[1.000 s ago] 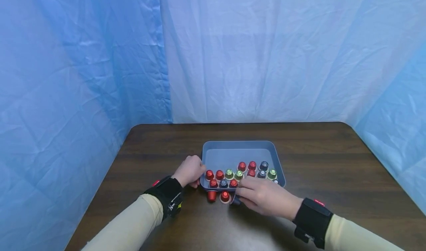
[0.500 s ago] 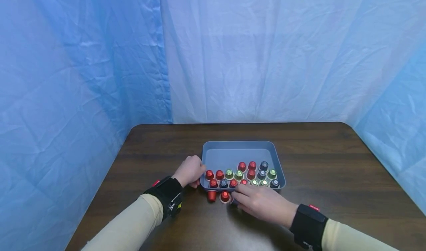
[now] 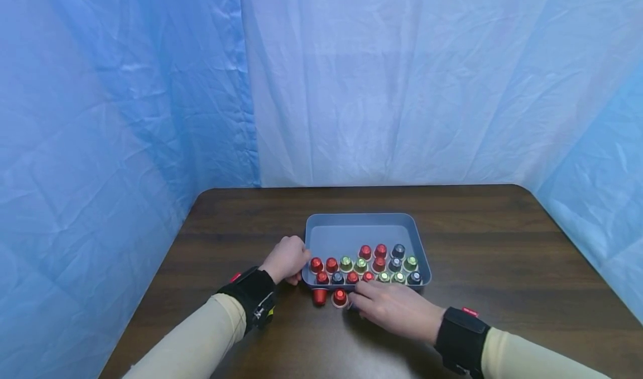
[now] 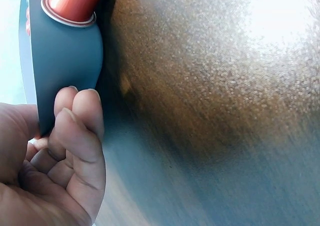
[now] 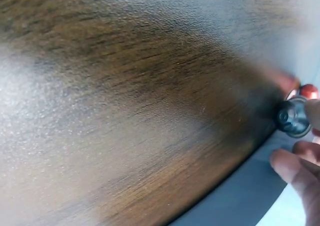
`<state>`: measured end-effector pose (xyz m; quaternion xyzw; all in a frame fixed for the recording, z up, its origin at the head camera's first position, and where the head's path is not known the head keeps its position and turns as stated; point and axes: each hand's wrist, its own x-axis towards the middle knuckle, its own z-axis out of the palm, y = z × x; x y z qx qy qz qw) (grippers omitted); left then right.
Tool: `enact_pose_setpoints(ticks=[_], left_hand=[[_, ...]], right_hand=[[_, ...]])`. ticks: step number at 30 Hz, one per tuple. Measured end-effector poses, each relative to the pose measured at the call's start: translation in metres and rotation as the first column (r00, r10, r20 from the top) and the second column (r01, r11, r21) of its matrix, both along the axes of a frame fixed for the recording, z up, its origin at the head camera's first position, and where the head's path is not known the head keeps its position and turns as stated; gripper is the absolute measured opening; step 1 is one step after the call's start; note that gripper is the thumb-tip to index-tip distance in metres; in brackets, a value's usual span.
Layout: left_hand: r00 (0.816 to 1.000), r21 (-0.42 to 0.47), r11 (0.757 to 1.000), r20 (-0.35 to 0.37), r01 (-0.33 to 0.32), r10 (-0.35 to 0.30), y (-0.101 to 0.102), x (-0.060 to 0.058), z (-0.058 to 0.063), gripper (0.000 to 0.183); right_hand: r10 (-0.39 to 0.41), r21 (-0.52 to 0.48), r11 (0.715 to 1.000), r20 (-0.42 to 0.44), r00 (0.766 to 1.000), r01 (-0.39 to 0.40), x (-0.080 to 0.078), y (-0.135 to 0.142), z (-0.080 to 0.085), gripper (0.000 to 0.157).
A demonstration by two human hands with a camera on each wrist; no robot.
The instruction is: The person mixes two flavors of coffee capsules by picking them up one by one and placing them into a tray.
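Note:
My left hand (image 3: 287,259) grips the left end of the blue-grey tray (image 4: 67,55), fingers bent against its outer wall. Just in front of the tray, my right hand (image 3: 397,307) holds a dark coffee capsule (image 5: 292,117) at its fingertips. One digit overlaps the capsule's rim in the right wrist view, while other fingers bend beside the tray wall; the head view mostly hides this capsule. To its left on the table are an upright red capsule (image 3: 340,297) and another red capsule (image 3: 319,296) close against the tray's front wall.
Inside the tray, red, green (image 3: 346,263) and dark blue (image 3: 399,250) capsules stand in rows along the front and right. Bare tray floor shows at the back. The dark wooden table (image 3: 241,217) reaches blue-white sheets (image 3: 402,89) behind and at both sides.
My right hand has shifted left and slightly down, uncovering capsules at the tray's front right and covering more of the dark capsule. My left hand stays on the tray.

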<state>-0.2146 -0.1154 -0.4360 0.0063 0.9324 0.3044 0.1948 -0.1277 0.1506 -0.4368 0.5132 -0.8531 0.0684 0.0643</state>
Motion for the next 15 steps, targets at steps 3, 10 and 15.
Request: enact_pose_setpoints(ticks=[3, 10, 15], left_hand=[[1.0, 0.0, 1.0, 0.0, 0.0, 0.0, -0.0001, -0.0004, 0.0001, 0.032], [1.0, -0.005, 1.0, 0.001, 0.003, -0.003, -0.0001, 0.0003, -0.0003, 0.031], [1.0, -0.009, 1.0, 0.003, -0.001, 0.002, 0.0001, -0.0001, -0.0001, 0.031]], right_hand=[[0.019, 0.014, 1.0, -0.011, 1.0, -0.019, -0.001, -0.0007, -0.0007, 0.028], [0.068, 0.053, 0.996, -0.023, 0.997, -0.067, -0.0024, -0.0005, -0.0016, 0.022], [0.07, 0.058, 0.996, -0.01, 0.998, -0.069, -0.0033, -0.0005, -0.0029, 0.022]])
